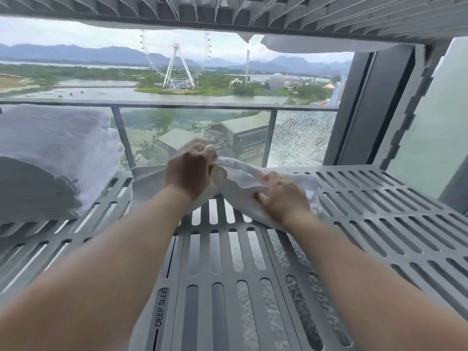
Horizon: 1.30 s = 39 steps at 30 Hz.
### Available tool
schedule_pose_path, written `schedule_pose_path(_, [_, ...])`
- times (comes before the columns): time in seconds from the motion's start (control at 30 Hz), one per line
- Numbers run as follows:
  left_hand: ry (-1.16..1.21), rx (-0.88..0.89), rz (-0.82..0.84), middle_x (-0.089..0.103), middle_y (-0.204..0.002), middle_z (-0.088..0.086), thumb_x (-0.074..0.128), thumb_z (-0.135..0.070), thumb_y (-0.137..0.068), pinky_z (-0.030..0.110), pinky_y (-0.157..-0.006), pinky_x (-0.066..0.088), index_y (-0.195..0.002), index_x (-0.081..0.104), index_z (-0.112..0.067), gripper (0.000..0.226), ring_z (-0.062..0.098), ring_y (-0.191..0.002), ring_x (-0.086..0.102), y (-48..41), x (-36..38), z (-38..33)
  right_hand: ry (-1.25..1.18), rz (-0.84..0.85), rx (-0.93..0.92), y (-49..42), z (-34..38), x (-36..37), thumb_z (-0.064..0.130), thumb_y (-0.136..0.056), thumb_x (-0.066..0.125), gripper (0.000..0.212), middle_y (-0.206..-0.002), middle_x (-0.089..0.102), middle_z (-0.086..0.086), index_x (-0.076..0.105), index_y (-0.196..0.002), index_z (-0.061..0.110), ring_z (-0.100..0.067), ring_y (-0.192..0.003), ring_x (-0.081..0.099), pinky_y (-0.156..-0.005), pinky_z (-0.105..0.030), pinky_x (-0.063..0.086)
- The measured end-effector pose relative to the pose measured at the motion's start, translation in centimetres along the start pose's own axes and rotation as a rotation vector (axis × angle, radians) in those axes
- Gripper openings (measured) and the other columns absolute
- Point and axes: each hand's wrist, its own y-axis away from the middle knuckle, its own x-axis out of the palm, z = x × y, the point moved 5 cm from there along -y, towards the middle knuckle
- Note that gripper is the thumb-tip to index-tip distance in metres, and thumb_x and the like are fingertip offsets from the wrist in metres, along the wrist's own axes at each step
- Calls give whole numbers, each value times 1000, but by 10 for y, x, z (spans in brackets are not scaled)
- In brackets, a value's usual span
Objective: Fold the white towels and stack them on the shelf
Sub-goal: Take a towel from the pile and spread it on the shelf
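Observation:
A white towel (240,178) lies crumpled at the back middle of the grey slotted shelf (379,219). My left hand (188,173) pinches one edge of the towel and lifts it a little off the shelf. Further right, my right hand (283,198) grips the towel lower down, close to the shelf surface. A stack of folded white towels (50,158) stands at the left end of the same shelf.
Another slotted shelf (253,13) hangs overhead with white towels (304,45) sagging from it. Behind the shelf is a window with a glass balcony rail (177,105); a grey frame post (367,107) rises at the right.

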Motion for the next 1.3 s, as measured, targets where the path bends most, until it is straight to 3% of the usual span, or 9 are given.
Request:
schedule_pose_path(0.17, [-25,83,-51,67,-105,3,61,-29,-95,35,-59,51,-111,67,-21,19,31,-77,69,22,-33,-6,124,-254,-11,21,1,-17,20,-98,45,22,-108,61,-10,62,-110,12,-30,-100,56,-88,-42,48])
schedule_pose_path(0.3, [-144,79,28,66,-108,-2,50,-45,-100,39,-68,56,-115,69,-29,30,29,-89,69,42,-62,-16,75,-341,-85,49,0,-31,19,-99,46,17,-101,63,-10,60,-103,11,-29,-94,58,-83,-40,46])
schedule_pose_path(0.4, [-155,97,104,67,-103,-6,46,-49,-100,36,-69,55,-116,72,-31,35,27,-86,69,71,-78,-35,44,-443,-199,82,-6,-45,14,-94,55,6,-78,65,-10,57,-90,12,-29,-72,62,-74,-40,49])
schedule_pose_path(0.6, [-76,34,107,73,-104,-5,65,-37,-93,44,-73,59,-108,77,-34,19,28,-87,70,119,-113,-69,-9,-467,-372,139,-23,-67,18,-76,49,11,-68,63,-4,59,-78,15,-27,-66,60,-73,-36,45])
schedule_pose_path(0.73, [-141,-48,409,70,-117,-16,64,-30,-87,40,-90,56,-99,77,-41,21,15,-106,66,157,-109,-74,-76,-454,-406,167,-30,-68,24,-77,38,26,-66,63,-5,55,-59,15,-25,-63,60,-59,-31,43])
schedule_pose_path(0.83, [-273,-106,599,71,-109,-13,57,-41,-89,39,-87,56,-94,75,-38,19,15,-100,64,170,-110,-70,-72,-340,-259,166,-42,-61,20,-85,46,20,-68,59,-5,59,-72,13,-26,-61,61,-54,-26,36])
schedule_pose_path(1.0, [-296,-107,496,66,-93,-11,46,-64,-92,28,-64,48,-77,70,-29,45,12,-82,62,160,-104,-93,-45,-267,-239,171,-49,-56,13,-84,51,21,-80,68,-8,72,-84,9,-30,-73,63,-58,-28,40])
schedule_pose_path(1.17, [-200,18,276,64,-118,-4,57,-52,-92,35,-73,50,-116,65,-31,33,25,-102,65,127,-74,-141,-252,-256,-143,166,-60,-59,10,-83,49,25,-78,71,-7,74,-85,15,-28,-75,65,-62,-30,50])
schedule_pose_path(1.3, [-146,80,258,64,-119,1,61,-52,-90,38,-79,53,-125,59,-26,44,25,-106,64,102,-38,-171,-265,-355,-38,158,-74,-62,3,-83,46,32,-91,70,-11,69,-103,12,-29,-92,60,-79,-36,48])
